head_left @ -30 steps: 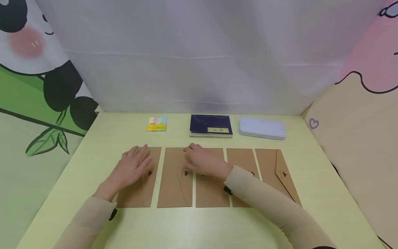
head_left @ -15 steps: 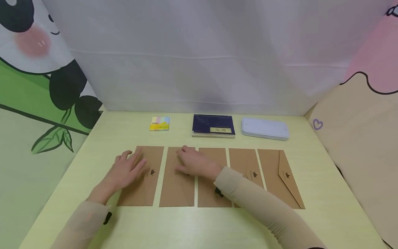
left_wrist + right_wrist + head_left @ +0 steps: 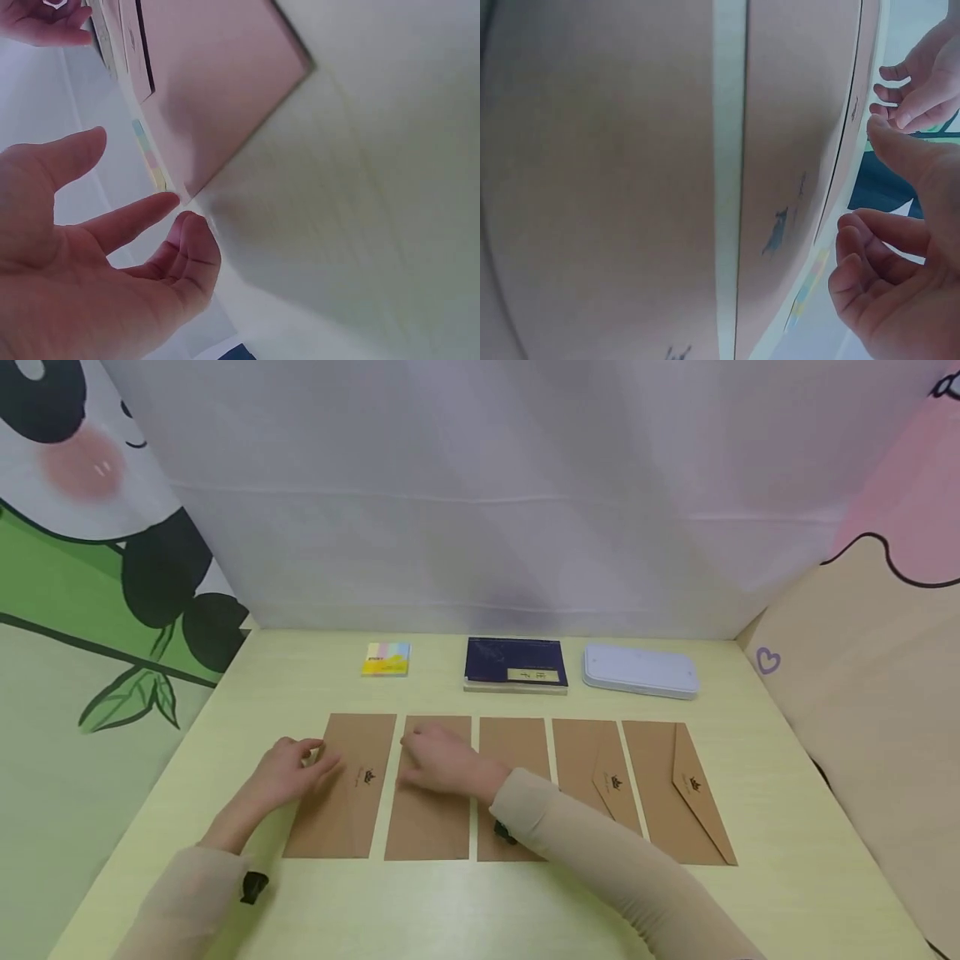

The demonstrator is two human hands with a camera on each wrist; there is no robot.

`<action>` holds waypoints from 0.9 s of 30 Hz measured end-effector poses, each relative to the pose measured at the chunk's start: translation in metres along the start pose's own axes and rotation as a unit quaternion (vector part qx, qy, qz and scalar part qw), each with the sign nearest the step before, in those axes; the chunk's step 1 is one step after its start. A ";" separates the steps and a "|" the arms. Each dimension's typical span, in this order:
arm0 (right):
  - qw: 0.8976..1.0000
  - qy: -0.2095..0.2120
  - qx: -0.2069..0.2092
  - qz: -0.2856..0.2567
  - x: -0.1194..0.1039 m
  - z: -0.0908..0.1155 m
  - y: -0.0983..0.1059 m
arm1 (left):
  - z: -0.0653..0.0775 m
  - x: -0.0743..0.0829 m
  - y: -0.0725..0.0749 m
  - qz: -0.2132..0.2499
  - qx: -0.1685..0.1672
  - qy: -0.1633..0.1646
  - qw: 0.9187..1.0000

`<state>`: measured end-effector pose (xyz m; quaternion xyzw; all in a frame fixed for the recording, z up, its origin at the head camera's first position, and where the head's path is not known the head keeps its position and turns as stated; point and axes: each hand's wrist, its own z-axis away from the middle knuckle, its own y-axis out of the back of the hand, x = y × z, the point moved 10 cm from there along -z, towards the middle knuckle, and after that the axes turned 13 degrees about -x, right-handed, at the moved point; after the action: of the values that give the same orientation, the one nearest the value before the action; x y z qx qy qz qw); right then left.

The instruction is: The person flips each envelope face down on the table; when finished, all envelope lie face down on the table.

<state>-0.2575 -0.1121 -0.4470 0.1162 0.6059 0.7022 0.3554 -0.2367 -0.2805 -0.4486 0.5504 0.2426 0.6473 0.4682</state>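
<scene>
Several brown paper envelopes lie side by side in a row. At the left edge of the leftmost envelope (image 3: 352, 818) is my left hand (image 3: 287, 774), with thumb and fingers apart. In the left wrist view its index fingertip sits close to the envelope's corner (image 3: 187, 180); whether it touches I cannot tell. My right hand (image 3: 446, 762) is over the second envelope (image 3: 427, 831), covering its crown print. In the right wrist view its fingers (image 3: 862, 277) are loosely bent, thumb apart, nothing held. The rightmost envelope (image 3: 652, 777) shows a slanted flap with a crown mark.
Behind the row stand a pad of sticky notes (image 3: 386, 660), a dark blue notebook (image 3: 516, 662) and a pale lavender case (image 3: 640, 670). A white curtain (image 3: 480, 527) closes off the table's (image 3: 420, 910) back; painted panels flank both sides.
Both hands have shifted left: the left one off the middle of the leftmost envelope to its edge, the right one further across the second. The envelopes keep their places in the row.
</scene>
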 end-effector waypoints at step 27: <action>0.994 -0.016 -0.011 0.106 -0.023 -0.019 -0.021 | 0.001 -0.036 -0.005 0.054 -0.049 0.153 0.985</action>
<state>-0.2448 -0.1407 -0.4645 0.1873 0.5762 0.7409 0.2898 -0.2353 -0.3098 -0.4702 0.4331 0.2491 0.7597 0.4162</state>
